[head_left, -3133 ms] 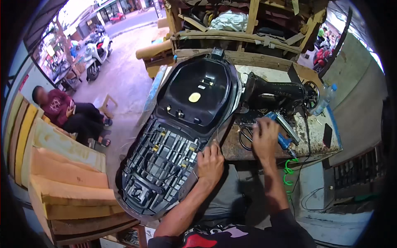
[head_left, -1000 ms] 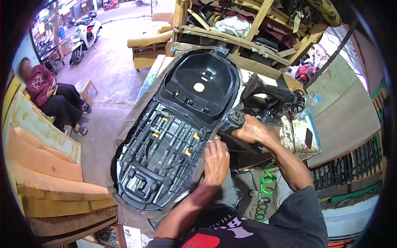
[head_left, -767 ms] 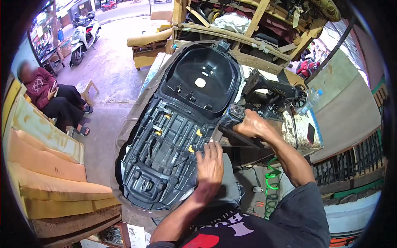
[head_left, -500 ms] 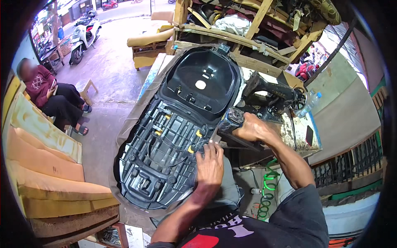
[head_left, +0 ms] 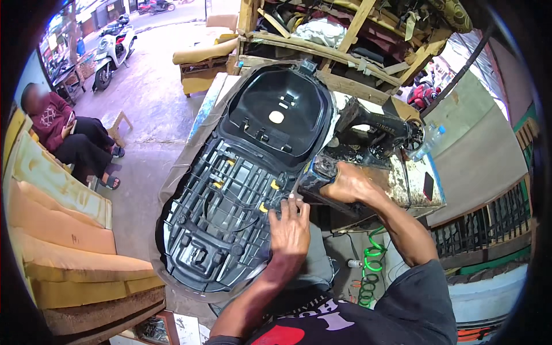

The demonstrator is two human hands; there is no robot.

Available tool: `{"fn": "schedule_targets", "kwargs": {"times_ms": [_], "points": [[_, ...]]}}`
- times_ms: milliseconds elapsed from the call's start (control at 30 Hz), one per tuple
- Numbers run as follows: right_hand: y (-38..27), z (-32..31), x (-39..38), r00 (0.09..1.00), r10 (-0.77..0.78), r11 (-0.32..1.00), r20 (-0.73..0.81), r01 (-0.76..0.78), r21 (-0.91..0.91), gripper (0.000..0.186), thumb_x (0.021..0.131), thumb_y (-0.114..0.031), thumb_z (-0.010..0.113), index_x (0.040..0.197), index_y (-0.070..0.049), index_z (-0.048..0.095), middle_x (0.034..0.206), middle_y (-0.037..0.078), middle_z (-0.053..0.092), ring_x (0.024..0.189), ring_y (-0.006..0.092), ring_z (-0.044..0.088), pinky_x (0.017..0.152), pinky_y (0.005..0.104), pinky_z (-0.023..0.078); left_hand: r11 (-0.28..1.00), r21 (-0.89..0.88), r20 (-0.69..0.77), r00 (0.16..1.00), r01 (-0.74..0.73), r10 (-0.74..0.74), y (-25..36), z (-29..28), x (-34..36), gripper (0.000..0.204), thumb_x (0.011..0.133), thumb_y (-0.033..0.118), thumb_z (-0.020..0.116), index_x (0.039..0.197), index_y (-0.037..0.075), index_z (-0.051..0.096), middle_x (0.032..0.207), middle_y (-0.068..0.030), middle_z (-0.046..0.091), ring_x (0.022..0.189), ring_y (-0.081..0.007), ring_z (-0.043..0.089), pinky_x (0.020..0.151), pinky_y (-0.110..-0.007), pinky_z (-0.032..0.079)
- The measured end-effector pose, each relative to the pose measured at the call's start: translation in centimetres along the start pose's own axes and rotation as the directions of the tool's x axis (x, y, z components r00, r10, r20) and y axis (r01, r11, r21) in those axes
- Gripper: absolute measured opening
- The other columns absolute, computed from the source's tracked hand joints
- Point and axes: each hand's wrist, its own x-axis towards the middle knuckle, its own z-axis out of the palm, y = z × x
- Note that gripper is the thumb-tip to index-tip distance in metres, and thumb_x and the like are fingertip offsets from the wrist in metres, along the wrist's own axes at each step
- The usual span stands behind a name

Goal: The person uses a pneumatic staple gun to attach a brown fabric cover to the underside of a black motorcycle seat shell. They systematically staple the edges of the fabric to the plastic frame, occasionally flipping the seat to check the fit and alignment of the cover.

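Observation:
An upturned motorcycle seat lies in front of me, its ribbed black plastic base facing up, with a deep hollow at the far end. Grey cover material runs loose along its rim. My left hand lies on the seat's near right edge, fingers stretched out and slightly apart. In my right hand is a blue and black staple gun, its body close against the seat's right edge. The staple gun's nose is hidden from view. Small yellow pieces sit on the base near my left fingertips.
A black sewing machine stands on the worn table at right, with a clear bottle and a phone. A green coiled hose hangs below. Foam cushions are stacked at left, near a seated person.
My right hand and the staple gun have shifted slightly down and toward me along the seat's edge. The left hand stays at the edge, its fingers a little more spread.

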Motion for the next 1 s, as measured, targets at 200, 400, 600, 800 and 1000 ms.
{"fn": "schedule_targets", "kwargs": {"times_ms": [200,400,600,800,1000], "points": [[-2.4,-0.8,-2.1,0.990,-0.081,0.994,-0.117,0.088,0.060,0.047,0.075,-0.030,0.071,0.091,0.015,0.070,0.089,0.036,0.071,0.085,0.0452,0.074,0.078,0.0496,0.058,0.998,-0.070,-0.074,0.997,0.002,-0.007,-0.7,0.8,-0.1,0.037,0.098,0.018,0.056,0.133,0.007,0.061,0.145,-0.0134,0.062,0.136,-0.0258,0.055,0.107,-0.049,0.040],[-1.9,-0.9,-2.0,0.997,-0.077,0.996,-0.016,0.077,0.037,0.044,0.075,-0.031,0.071,0.099,0.005,0.073,0.090,0.027,0.074,0.080,0.0361,0.073,0.074,0.0464,0.057,0.999,-0.036,-0.048,0.999,-0.008,0.006,-0.7,-0.7,-0.2,0.039,0.098,0.015,0.055,0.135,0.005,0.062,0.143,-0.0140,0.063,0.137,-0.0270,0.055,0.105,-0.050,0.040],[-2.6,-0.3,-2.9,0.993,-0.119,0.991,0.026,0.117,0.065,0.042,0.078,-0.030,0.070,0.104,0.003,0.073,0.096,0.029,0.074,0.089,0.0413,0.074,0.080,0.0484,0.056,0.998,-0.069,-0.034,0.999,0.002,-0.004,-0.7,-0.1,-0.5,0.041,0.096,0.015,0.056,0.136,0.005,0.062,0.144,-0.0142,0.063,0.136,-0.0272,0.055,0.105,-0.052,0.039],[-4.3,-0.4,-3.0,1.000,-0.009,0.999,0.028,0.010,-0.041,0.041,0.078,-0.025,0.067,0.106,0.004,0.071,0.094,0.030,0.073,0.088,0.0447,0.074,0.076,0.0498,0.057,0.990,-0.137,-0.093,0.995,0.023,-0.036,-0.6,1.2,-0.6,0.039,0.094,0.014,0.057,0.132,0.004,0.065,0.139,-0.0161,0.065,0.137,-0.0283,0.054,0.105,-0.052,0.039],[-3.3,-0.6,-3.2,0.998,-0.066,0.998,0.009,0.066,0.014,0.051,0.075,-0.029,0.072,0.116,0.002,0.069,0.099,0.027,0.075,0.090,0.0374,0.074,0.080,0.0468,0.057,0.998,-0.043,-0.197,0.979,-0.054,0.044,-1.5,-1.3,-0.9,0.037,0.094,0.012,0.057,0.128,0.001,0.065,0.131,-0.0163,0.067,0.124,-0.0307,0.059,0.103,-0.048,0.043]]}}
